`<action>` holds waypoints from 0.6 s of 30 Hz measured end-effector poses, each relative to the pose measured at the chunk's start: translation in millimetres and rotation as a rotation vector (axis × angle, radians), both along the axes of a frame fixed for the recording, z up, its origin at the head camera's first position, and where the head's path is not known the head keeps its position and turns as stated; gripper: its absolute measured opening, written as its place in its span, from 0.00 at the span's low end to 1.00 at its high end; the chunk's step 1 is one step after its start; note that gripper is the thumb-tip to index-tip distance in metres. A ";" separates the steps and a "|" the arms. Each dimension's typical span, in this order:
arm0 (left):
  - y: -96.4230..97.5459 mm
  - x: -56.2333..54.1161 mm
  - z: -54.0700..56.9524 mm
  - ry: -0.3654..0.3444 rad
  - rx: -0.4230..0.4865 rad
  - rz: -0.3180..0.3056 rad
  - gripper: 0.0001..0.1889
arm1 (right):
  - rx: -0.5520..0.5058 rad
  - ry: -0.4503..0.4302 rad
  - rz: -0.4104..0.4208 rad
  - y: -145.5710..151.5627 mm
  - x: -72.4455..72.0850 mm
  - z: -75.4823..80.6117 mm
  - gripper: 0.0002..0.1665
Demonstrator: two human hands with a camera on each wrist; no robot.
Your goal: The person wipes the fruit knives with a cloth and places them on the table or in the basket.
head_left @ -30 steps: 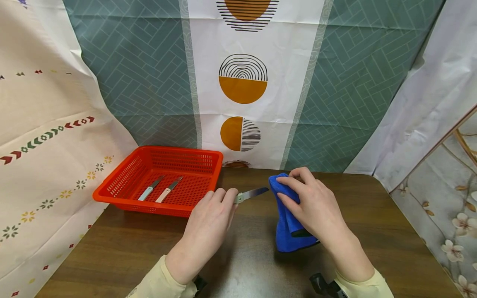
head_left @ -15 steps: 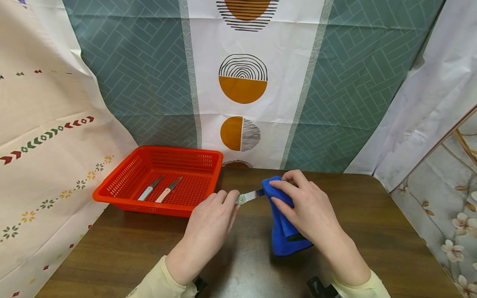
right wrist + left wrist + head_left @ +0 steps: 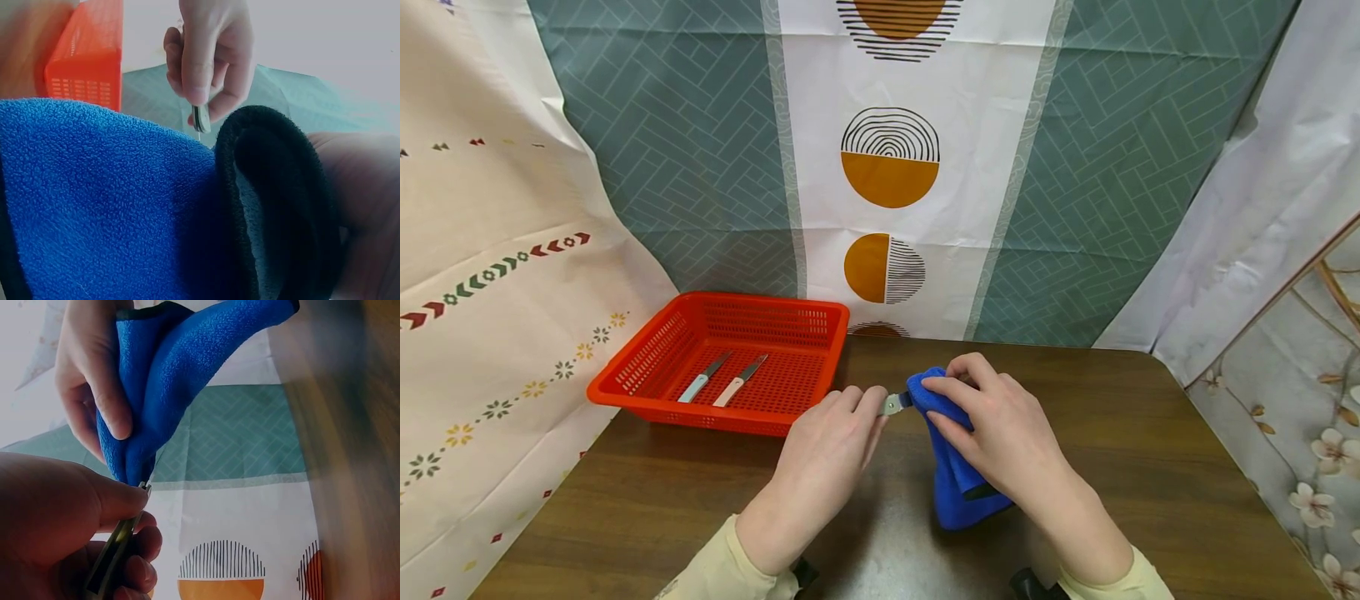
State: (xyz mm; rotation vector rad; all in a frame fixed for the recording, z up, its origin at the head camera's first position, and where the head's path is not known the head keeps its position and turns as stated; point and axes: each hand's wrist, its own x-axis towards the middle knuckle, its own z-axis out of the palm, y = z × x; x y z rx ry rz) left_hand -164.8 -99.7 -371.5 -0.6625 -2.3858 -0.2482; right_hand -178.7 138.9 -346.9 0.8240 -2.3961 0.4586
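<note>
My left hand (image 3: 827, 454) grips the pale green handle of a folding knife (image 3: 892, 405), blade pointing right. In the left wrist view the slotted handle (image 3: 115, 550) lies between thumb and curled fingers. My right hand (image 3: 1000, 425) pinches a folded blue cloth (image 3: 951, 467) with dark edging around the blade, most of which is hidden inside the fold. The cloth's lower part hangs down over the table. From the right wrist view the cloth (image 3: 112, 200) fills the foreground, and the knife's handle end (image 3: 200, 119) shows just beyond it.
A red plastic basket (image 3: 625, 390) stands at the left of the brown wooden table (image 3: 700, 508). Inside it lie two more unfolded knives, one with a light blue handle (image 3: 693, 389) and one with a pinkish handle (image 3: 728, 392). Patterned cloth sheets (image 3: 722, 167) hang behind the table.
My right hand has moved left with the blue cloth, from the blade's tip along the blade to near the handle. The left hand has stayed almost in place with the folding knife.
</note>
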 end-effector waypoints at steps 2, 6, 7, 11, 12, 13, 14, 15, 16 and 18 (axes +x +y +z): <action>0.3 -0.1 -0.2 -0.006 0.000 -0.005 0.16 | 0.009 -0.006 0.004 -2.1 0.9 -0.8 0.25; 0.5 -0.8 -1.4 -0.022 -0.004 -0.013 0.16 | 0.023 -0.010 0.013 -5.6 2.0 -2.9 0.25; 0.6 -0.8 -1.5 -0.027 -0.008 -0.012 0.16 | 0.025 -0.007 0.015 -6.2 2.0 -3.5 0.25; 1.0 -0.5 -1.5 -0.059 -0.024 -0.005 0.15 | 0.026 0.009 0.024 -7.6 2.0 -5.5 0.25; 1.2 -0.3 -1.3 -0.067 -0.028 -0.003 0.15 | 0.025 0.012 0.027 -7.6 2.0 -5.9 0.25; 1.3 -0.1 -1.0 -0.073 -0.030 -0.002 0.15 | 0.026 0.015 0.028 -7.7 1.9 -6.2 0.25; 1.6 0.1 -0.8 -0.077 -0.029 -0.003 0.15 | 0.026 0.016 0.030 -7.7 1.8 -6.4 0.25; 1.8 0.2 -0.5 -0.079 -0.028 -0.004 0.15 | 0.026 0.015 0.030 -7.7 1.6 -6.4 0.25; 2.0 0.2 -0.6 -0.081 -0.027 -0.005 0.15 | 0.027 0.014 0.031 -7.6 1.4 -6.5 0.25; 2.4 0.2 -0.6 -0.080 -0.026 -0.007 0.15 | 0.028 0.010 0.032 -7.5 1.0 -6.6 0.25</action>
